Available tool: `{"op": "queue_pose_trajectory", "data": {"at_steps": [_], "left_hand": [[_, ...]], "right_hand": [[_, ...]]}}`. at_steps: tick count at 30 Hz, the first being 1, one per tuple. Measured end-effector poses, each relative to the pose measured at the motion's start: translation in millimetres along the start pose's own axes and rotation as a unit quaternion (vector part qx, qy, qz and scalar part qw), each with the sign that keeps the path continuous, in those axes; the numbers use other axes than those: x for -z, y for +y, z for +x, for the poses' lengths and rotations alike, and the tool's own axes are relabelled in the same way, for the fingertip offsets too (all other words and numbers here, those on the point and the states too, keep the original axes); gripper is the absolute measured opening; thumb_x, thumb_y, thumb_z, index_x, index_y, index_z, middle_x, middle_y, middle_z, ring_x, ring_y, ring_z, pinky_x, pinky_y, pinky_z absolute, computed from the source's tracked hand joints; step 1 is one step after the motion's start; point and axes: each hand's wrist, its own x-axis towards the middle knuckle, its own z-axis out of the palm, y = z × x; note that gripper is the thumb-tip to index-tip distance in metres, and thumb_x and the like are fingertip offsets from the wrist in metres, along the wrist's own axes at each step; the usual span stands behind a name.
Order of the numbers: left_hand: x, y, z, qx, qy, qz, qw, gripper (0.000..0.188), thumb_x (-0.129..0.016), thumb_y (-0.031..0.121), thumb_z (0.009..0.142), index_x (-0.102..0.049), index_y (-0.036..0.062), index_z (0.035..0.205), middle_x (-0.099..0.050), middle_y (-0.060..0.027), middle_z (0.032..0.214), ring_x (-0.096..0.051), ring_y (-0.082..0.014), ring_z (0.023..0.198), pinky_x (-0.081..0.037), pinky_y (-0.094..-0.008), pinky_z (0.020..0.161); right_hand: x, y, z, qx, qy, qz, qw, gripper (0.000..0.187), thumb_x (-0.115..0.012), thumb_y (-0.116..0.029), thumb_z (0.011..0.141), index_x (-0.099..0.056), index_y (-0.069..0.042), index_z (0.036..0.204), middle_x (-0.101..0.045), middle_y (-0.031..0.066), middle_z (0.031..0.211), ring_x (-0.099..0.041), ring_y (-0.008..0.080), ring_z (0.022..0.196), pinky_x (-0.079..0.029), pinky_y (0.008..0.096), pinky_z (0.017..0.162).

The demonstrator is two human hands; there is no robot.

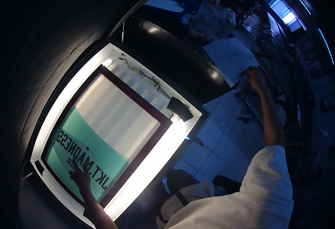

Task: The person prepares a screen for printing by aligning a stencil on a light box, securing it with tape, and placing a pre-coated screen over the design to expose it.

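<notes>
Framed mesh screen [114,103] lying aslant inside a lit, white-walled light box [56,105], the lid [167,49] standing open beyond it. The left hand [80,178] has its fingers spread over the lower part of the screen, grasping nothing; whether the fingertips press on it cannot be told. The right hand [255,79] is curled beside a pale sheet [228,55] near the lid's outer edge (whether it grips the sheet, the lid or neither is unclear). Risks, as judged: sideways pressure from the left hand could shift the screen or smudge its green coating [102,152]; a lid lowered too early could strike that forearm; the loose cables [139,71] could be pinched if the frame slides toward them. Materials: a straight-edged, dark reddish frame [139,97] borders translucent, pale mesh; the coating is smooth and ends in a curved boundary; the lettering [74,149] is dark, opaque and mirror-reversed; the sheet is thin and gently bowed.
</notes>
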Motion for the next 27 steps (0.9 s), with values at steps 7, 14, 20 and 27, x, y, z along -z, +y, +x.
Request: {"op": "queue_pose_trajectory", "data": {"at_steps": [7,14,20,27], "left_hand": [[2,2,-2,0.0,0.002,-0.009,1.0,0.07,-0.045,0.061,0.092,-0.027,0.026,0.15,-0.043,-0.0328,0.109,-0.05,-0.0487,0.098,-0.049,-0.0545,0.08],[3,5,-1,0.007,-0.006,-0.004,1.0,0.069,-0.045,0.06,0.092,-0.026,0.026,0.15,-0.042,-0.0329,0.11,-0.05,-0.0482,0.097,-0.049,-0.0544,0.079],[-8,-4,1,-0.007,0.014,0.002,1.0,0.07,-0.044,0.061,0.092,-0.025,0.0263,0.15,-0.042,-0.0329,0.11,-0.05,-0.0482,0.097,-0.05,-0.0539,0.079],[-1,1,1,0.005,-0.008,-0.006,1.0,0.071,-0.043,0.062,0.091,-0.025,0.0268,0.15,-0.043,-0.0323,0.109,-0.05,-0.0487,0.095,-0.049,-0.0543,0.078]], "right_hand": [[6,8,20,-0.019,-0.093,-0.045,0.995,0.035,-0.05,0.003,0.082,-0.073,-0.019,0.096,-0.063,0.0136,0.104,-0.058,0.0341,0.099,-0.048,0.0411,0.087],[7,21,42,-0.03,-0.213,-0.114,0.97,0.04,-0.046,-0.002,0.084,-0.066,-0.019,0.115,-0.062,0.0155,0.116,-0.057,0.0351,0.109,-0.046,0.0421,0.095],[7,31,56,-0.053,-0.282,-0.073,0.955,0.044,-0.045,-0.002,0.084,-0.064,-0.018,0.12,-0.058,0.0159,0.126,-0.056,0.0344,0.114,-0.044,0.0401,0.099],[16,35,71,-0.025,-0.369,-0.074,0.926,0.055,-0.038,0.008,0.083,-0.065,-0.022,0.121,-0.055,0.0122,0.133,-0.057,0.0302,0.116,-0.046,0.0336,0.098]]}}
